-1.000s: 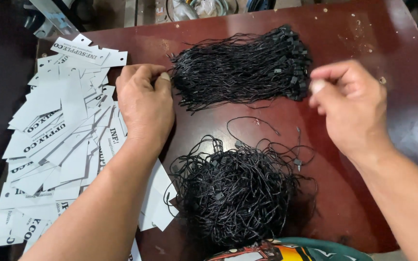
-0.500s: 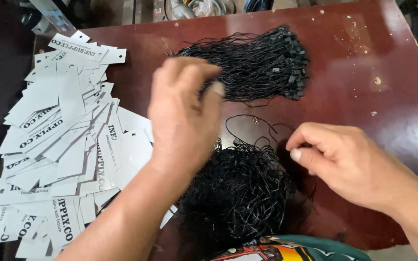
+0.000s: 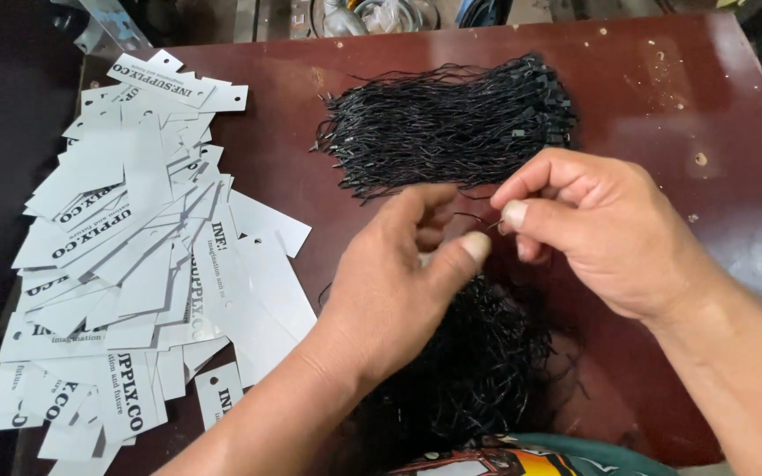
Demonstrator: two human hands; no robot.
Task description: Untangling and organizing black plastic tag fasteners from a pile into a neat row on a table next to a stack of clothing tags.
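A thin black string (image 3: 476, 218) is pinched between the two hands above the dark red tabletop (image 3: 663, 115). The right hand (image 3: 601, 234) keeps a narrow grip on its end, it seems. The left hand (image 3: 399, 282) meets it, thumb raised. A neat bundle of strings (image 3: 451, 123) lies far; a tangled heap (image 3: 478, 370) sits near. White paper tags (image 3: 134, 256) spread left, within reach.

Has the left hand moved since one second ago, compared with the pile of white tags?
Yes. The left hand went right, away from the tags, and now sits beside the right hand between the two bundles of black strings.
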